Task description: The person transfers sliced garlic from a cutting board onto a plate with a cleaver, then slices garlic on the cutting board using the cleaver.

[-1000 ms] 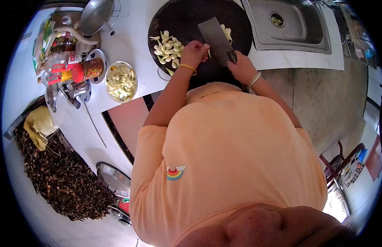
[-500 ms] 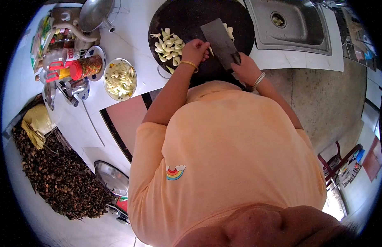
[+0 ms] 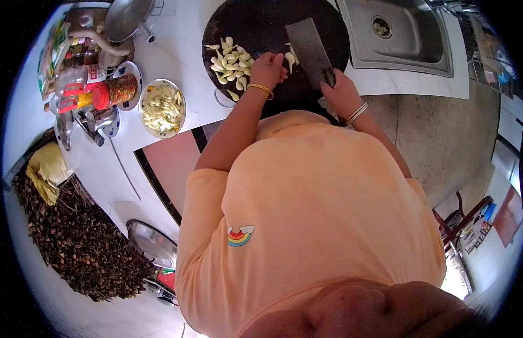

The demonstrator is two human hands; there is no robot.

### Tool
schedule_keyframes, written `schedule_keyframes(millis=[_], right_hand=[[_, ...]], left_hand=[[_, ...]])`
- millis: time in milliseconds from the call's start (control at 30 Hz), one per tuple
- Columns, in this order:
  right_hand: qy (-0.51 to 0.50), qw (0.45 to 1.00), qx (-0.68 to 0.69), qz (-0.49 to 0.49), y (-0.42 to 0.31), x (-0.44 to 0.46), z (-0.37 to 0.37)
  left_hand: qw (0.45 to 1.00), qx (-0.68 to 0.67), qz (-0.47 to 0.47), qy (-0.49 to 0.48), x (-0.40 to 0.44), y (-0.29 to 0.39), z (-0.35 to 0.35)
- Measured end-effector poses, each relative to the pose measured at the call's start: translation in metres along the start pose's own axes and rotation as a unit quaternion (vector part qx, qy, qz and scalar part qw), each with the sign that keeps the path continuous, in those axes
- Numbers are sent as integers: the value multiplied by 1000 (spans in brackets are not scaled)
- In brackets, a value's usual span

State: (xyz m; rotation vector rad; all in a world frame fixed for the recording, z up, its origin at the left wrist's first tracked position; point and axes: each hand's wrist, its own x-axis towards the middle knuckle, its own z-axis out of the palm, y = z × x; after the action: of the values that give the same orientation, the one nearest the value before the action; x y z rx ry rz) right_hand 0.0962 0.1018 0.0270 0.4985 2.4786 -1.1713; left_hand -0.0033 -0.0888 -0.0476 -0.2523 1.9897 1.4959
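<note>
1. With 12 pointing away from the body, good knife work here calls for curled left fingertips, a firm right wrist and the blade's edge kept off the knuckles.
2. The right hand [image 3: 339,92] is clamped on the handle of the knife [image 3: 307,45], its blade reaching towards 11 over the board [image 3: 267,22].
3. The left hand [image 3: 267,69] has bent fingers; whether they pinch anything, I cannot tell.
4. Loose cloves [image 3: 290,61] lie at 2 to 3 from the left hand, just beside the blade; the pile [image 3: 231,67] sits at 9, the bowl [image 3: 163,110] at 8.
</note>
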Motion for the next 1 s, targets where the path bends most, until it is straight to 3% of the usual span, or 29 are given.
schedule_keyframes(millis=[67, 133, 167, 233, 333, 467, 533, 633, 767, 933, 1000], right_hand=[[7, 999, -35, -40, 11, 1, 6], [0, 998, -40, -39, 8, -2, 6], [-8, 998, -45, -39, 8, -3, 6], [-6, 998, -52, -39, 13, -1, 8], [-3, 997, -67, -33, 10, -3, 7], [17, 996, -79, -29, 11, -5, 8], [19, 997, -69, -30, 10, -7, 5], [15, 998, -54, -41, 15, -10, 7], [-33, 998, -45, -37, 10, -12, 9], [-41, 997, -41, -51, 16, -9, 18], [-47, 996, -45, -54, 15, -9, 18]], left_hand=[[1000, 24, 0, 6, -3, 6, 2], [979, 187, 60, 56, -7, 12, 6], [979, 188, 61, 55, -8, 13, 8], [944, 289, 137, 77, -9, 12, 11], [913, 334, 216, 91, -10, 8, 13], [918, 333, 205, 72, -17, 17, 16], [926, 324, 159, 111, -21, 19, 17], [941, 306, 110, 91, -19, 11, 5], [947, 285, 119, 91, -14, -5, 1], [994, 82, 49, 48, -15, -7, 3], [995, 75, 50, 41, -14, -7, 1]])
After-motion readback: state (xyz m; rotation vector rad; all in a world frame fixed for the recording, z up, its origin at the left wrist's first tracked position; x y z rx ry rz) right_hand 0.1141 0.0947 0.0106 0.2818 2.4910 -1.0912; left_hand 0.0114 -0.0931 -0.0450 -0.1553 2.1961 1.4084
